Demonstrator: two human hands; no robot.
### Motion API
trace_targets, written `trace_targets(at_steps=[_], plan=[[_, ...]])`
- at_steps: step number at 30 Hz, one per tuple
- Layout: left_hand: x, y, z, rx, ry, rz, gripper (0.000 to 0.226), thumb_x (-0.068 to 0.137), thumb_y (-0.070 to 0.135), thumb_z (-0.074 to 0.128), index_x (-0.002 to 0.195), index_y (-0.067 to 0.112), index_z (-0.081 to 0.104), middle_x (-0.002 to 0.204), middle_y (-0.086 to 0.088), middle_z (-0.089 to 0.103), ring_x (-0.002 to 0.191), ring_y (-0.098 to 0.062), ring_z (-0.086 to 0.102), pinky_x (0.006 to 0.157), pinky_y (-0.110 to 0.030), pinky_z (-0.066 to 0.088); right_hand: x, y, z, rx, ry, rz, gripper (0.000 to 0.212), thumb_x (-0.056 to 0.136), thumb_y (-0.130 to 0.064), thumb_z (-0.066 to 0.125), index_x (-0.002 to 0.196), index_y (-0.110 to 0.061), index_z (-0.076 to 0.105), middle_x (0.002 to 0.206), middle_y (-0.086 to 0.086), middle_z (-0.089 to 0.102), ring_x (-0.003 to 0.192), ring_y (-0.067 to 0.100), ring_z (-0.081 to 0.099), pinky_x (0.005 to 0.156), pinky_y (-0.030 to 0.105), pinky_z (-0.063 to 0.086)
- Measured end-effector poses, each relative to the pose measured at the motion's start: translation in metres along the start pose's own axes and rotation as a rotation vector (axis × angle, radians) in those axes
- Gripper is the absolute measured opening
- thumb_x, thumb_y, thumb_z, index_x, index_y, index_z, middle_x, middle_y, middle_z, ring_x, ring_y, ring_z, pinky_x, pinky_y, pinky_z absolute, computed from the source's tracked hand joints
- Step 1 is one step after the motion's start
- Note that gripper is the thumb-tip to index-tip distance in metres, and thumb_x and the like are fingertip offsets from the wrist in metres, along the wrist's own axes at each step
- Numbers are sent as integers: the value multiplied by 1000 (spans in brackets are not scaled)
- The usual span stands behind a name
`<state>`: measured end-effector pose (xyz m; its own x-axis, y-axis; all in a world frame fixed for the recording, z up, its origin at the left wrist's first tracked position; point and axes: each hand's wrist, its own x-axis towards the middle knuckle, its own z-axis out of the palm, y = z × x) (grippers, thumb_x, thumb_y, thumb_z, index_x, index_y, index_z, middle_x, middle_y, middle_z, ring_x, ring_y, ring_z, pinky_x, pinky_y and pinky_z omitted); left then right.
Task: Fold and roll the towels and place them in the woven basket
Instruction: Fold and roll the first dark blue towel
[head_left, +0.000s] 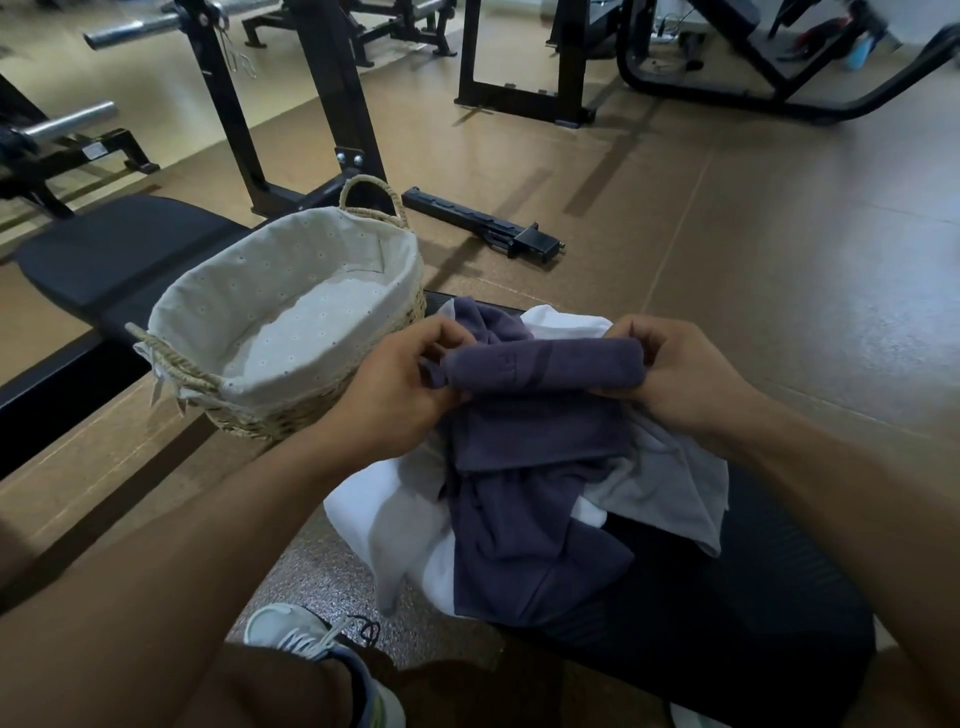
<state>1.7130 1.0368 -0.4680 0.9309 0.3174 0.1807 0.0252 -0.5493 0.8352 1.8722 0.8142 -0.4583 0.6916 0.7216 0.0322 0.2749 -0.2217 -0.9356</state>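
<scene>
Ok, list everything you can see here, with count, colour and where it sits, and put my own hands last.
woven basket: one, straw with pale cloth liner, on the floor left of the towels, nothing in it
purple towel: one, partly rolled, held over the pile
white towel: one, under the purple one
grey towel: one, right side of the pile
bench pad: one, black, under the pile
metal bar part: one, black, on the floor beyond the basket
shoe: one, pale, bottom
left hand: grips the roll's left end
right hand: grips the roll's right end
</scene>
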Motion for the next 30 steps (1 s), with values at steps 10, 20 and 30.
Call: trace_targets(at_steps=[10,20,30], plan=[[0,-6,1,33,-60,119,45,75,-13,72,77,32,74,92,8,64,86,-20,64,80,-39,53,0,5,-14,-248,-149,-34,53,75,26,55,61,-23,69,93,-5,79,92,11,74,86,29,57],[-10,22,0,24,-108,18,25,76,46,67,76,23,79,93,7,66,93,-10,63,81,-19,48,-12,-18,-14,-454,-160,69,24,87,-51,62,84,-30,73,94,-14,72,93,4,64,94,39,51],[-12,16,7,367,-229,-46,58,62,56,88,112,34,67,104,15,65,97,0,60,87,-33,53,-18,-19,2,-896,-269,-50,85,59,-74,77,133,-40,55,123,-17,56,105,3,34,98,28,36]])
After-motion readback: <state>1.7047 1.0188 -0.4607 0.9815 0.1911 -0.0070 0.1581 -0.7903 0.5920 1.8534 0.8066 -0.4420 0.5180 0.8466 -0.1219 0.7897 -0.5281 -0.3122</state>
